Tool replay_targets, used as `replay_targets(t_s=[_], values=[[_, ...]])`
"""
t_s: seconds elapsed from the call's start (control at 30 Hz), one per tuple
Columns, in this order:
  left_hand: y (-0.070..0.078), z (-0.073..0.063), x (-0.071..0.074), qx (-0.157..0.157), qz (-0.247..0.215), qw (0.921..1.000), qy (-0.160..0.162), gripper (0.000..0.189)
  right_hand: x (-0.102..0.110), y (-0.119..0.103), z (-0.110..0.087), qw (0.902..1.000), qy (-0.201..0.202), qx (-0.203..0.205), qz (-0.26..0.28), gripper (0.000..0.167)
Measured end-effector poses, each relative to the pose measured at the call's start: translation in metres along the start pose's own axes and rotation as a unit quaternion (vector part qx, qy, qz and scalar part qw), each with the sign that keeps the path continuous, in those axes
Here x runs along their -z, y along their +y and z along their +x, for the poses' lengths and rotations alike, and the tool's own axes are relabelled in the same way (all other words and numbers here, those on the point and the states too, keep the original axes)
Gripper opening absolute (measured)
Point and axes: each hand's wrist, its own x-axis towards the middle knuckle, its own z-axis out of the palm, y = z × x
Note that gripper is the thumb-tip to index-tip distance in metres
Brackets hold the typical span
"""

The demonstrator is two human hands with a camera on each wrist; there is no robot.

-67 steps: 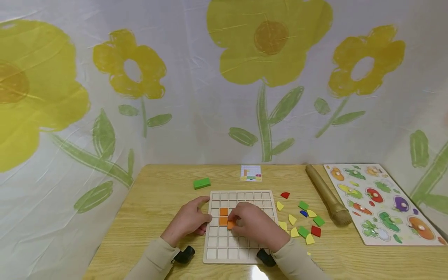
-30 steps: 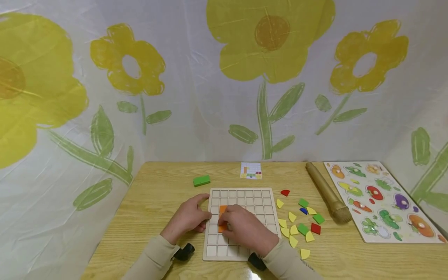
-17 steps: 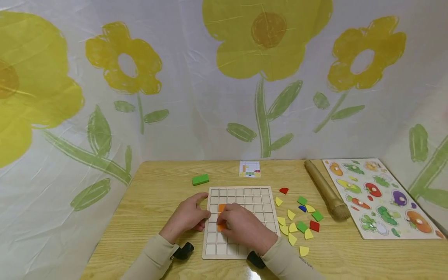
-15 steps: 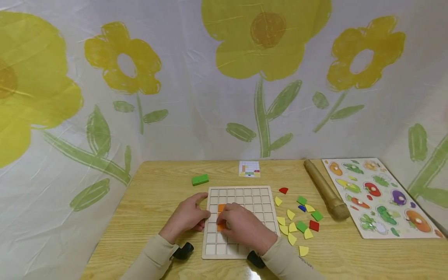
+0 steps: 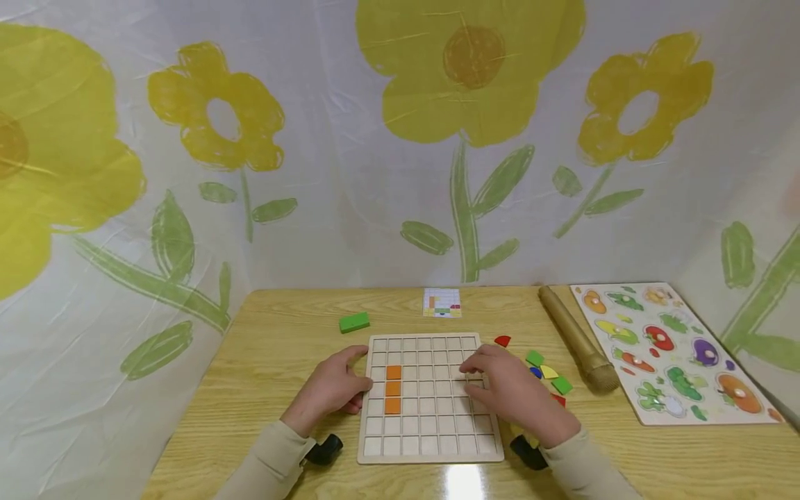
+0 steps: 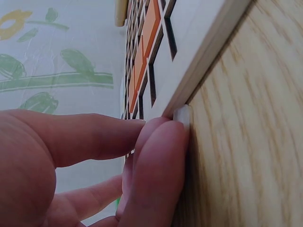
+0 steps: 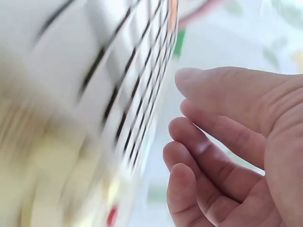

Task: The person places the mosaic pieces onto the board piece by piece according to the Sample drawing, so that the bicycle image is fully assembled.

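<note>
A pale wooden grid board (image 5: pixel 431 444) lies on the table, with three orange square tiles (image 5: pixel 393 389) in a column in its second column of cells. At its left edge, my left hand (image 5: pixel 331 384) grips the rim, thumb on the upper side and fingertips against the side (image 6: pixel 161 146). My right hand (image 5: pixel 515 389) is over the board's right part, its fingers loosely bent and apart with nothing between them; the right wrist view also shows the hand (image 7: pixel 227 142) without a tile.
Right of the board lie loose tiles, among them a green square (image 5: pixel 562 385) and a red quarter-circle (image 5: pixel 503 341); some are behind the right hand. Farther out are a golden-brown rod (image 5: pixel 571 330) and a vegetable puzzle (image 5: pixel 681 415). A green block (image 5: pixel 354 322) and pattern card (image 5: pixel 442 303) stand behind.
My right hand set the third orange tile into the column, let go and moved right across the board. The left hand has stayed at the board's left edge.
</note>
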Motion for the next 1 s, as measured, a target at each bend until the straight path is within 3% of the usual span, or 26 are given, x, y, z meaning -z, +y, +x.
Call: replay_targets(t_s=[0.2,0.43,0.7,1.0], values=[[-0.001,-0.001,0.002,0.004,-0.007,1.0000,-0.002,0.074,0.030,0.048,-0.027,0.9980,0.028,-0.049,-0.029,0.022],[0.000,0.000,0.001,0.001,-0.008,0.9999,-0.010,0.074,0.045,0.084,-0.043,0.9928,0.024,-0.102,-0.059,0.024],[0.001,0.001,0.000,0.007,-0.020,0.9997,-0.015,0.075,0.041,0.095,-0.040,0.9916,0.010,-0.110,-0.068,0.018],[-0.001,0.002,0.001,-0.004,-0.021,0.9996,-0.020,0.075,0.038,0.093,-0.037,0.9907,0.004,-0.125,-0.053,0.017]])
